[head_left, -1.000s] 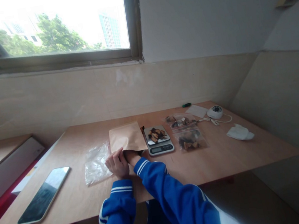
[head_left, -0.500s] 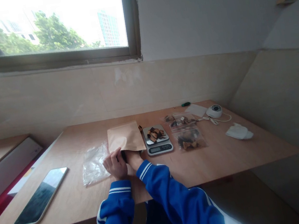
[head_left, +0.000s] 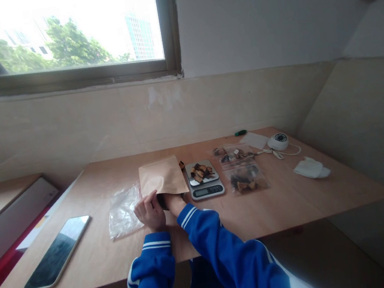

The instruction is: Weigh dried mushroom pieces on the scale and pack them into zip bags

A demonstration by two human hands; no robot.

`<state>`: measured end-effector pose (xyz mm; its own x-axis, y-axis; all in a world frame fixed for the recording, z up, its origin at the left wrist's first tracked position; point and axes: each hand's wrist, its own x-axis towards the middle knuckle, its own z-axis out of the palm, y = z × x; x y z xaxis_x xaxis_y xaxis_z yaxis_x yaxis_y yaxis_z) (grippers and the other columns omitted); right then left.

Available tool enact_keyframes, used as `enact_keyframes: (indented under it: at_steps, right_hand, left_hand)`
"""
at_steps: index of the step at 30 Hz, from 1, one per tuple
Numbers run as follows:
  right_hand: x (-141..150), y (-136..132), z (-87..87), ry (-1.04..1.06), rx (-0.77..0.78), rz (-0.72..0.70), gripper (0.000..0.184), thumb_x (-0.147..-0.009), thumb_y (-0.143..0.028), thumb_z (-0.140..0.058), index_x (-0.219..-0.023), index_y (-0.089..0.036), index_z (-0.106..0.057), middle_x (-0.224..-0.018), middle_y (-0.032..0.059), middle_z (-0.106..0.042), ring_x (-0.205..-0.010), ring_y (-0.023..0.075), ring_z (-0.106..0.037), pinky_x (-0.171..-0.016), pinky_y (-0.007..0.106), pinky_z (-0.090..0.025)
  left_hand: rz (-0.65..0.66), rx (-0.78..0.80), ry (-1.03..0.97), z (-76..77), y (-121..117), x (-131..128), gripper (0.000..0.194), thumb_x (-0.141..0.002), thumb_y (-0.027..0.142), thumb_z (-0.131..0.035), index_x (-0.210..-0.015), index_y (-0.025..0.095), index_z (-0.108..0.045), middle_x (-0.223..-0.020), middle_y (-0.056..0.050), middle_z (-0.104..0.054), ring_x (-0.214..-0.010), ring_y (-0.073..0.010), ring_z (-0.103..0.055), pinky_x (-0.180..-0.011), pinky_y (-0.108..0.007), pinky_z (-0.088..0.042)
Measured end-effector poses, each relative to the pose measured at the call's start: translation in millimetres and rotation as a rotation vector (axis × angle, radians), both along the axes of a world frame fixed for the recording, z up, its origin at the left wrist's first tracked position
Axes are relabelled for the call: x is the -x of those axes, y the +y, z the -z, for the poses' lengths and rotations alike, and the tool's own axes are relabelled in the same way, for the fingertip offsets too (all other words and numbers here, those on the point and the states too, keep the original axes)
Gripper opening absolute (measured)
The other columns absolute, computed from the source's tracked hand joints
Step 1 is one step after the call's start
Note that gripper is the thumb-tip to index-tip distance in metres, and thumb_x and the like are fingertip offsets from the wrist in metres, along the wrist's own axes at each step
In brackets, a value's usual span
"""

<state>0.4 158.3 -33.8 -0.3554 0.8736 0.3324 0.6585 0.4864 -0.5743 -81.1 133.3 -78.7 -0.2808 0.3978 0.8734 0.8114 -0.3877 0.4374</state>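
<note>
A brown paper bag [head_left: 162, 176] lies on the wooden table [head_left: 294, 201] with its mouth toward me. My left hand [head_left: 149, 212] grips the near edge of the bag's mouth, fingers curled. My right hand [head_left: 174, 200] reaches into the bag, so only the wrist shows and the fingers are hidden inside. Just right of the bag stands a small digital scale [head_left: 203, 179] with brown dried pieces on its pan. An empty clear plastic bag [head_left: 123, 212] lies left of my left hand.
Two clear bags of dried pieces [head_left: 243, 172] lie right of the scale. Farther right are a white crumpled tissue [head_left: 310, 168], a round white device with a cord [head_left: 278, 141] and a green pen [head_left: 240, 133]. A tablet on a cable [head_left: 57, 251] lies at the left.
My right hand has pushed a little deeper into the paper bag and my left hand has shifted its hold on the mouth. The view has moved slightly.
</note>
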Motion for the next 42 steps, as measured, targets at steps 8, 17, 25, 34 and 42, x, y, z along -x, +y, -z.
enact_keyframes:
  at_steps: [8, 17, 25, 34, 42]
  right_hand:
    - [-23, -72, -20.5, -0.058, -0.022, 0.114, 0.024, -0.086, -0.003, -0.048, -0.097, -0.014, -0.066, -0.099, 0.0127, -0.067, -0.098, 0.0245, -0.062, -0.087, 0.039, -0.053]
    - [-166, -43, -27.9, 0.531, -0.192, 0.291, 0.023, -0.082, -0.024, -0.061, -0.105, -0.02, -0.062, -0.108, 0.0091, -0.065, -0.101, 0.0206, -0.063, -0.092, 0.038, -0.051]
    - [-216, 60, 4.2, 0.187, 0.009, 0.34, 0.02, -0.076, -0.015, -0.063, -0.095, -0.01, -0.064, -0.097, 0.0131, -0.07, -0.091, 0.0205, -0.066, -0.085, 0.037, -0.052]
    - [-139, 106, -37.5, -0.175, 0.16, 0.18, 0.024, -0.087, -0.021, -0.053, -0.108, -0.02, -0.066, -0.114, 0.0065, -0.068, -0.104, 0.0193, -0.063, -0.092, 0.03, -0.045]
    - [-91, 103, -21.6, -0.499, 0.311, 0.223, 0.03, -0.088, -0.013, -0.046, -0.114, -0.016, -0.061, -0.117, 0.0173, -0.065, -0.108, 0.0306, -0.06, -0.093, 0.047, -0.04]
  left_hand:
    - [-0.044, 0.001, -0.087, -3.6, 0, 3, 0.023, -0.09, 0.033, -0.05, -0.09, 0.019, -0.068, -0.083, -0.007, -0.061, -0.081, -0.0184, -0.054, -0.08, -0.034, -0.038]
    - [-0.151, 0.0, -0.217, -15.3, -2, 2, 0.029, -0.088, 0.041, -0.049, -0.085, 0.019, -0.067, -0.078, -0.006, -0.058, -0.078, -0.0197, -0.052, -0.077, -0.034, -0.038]
    - [-0.166, -0.023, -0.185, -13.3, -1, 4, 0.023, -0.089, 0.035, -0.051, -0.086, 0.019, -0.067, -0.078, -0.006, -0.059, -0.076, -0.0194, -0.05, -0.075, -0.034, -0.037]
    - [-0.166, -0.068, -0.064, -11.3, 2, 2, 0.017, -0.089, 0.028, -0.052, -0.092, 0.019, -0.067, -0.081, -0.006, -0.061, -0.078, -0.0192, -0.051, -0.075, -0.033, -0.035]
    - [-0.179, -0.012, -0.088, -11.1, 1, 2, 0.021, -0.09, 0.031, -0.051, -0.088, 0.02, -0.069, -0.083, -0.006, -0.063, -0.08, -0.018, -0.054, -0.078, -0.032, -0.036]
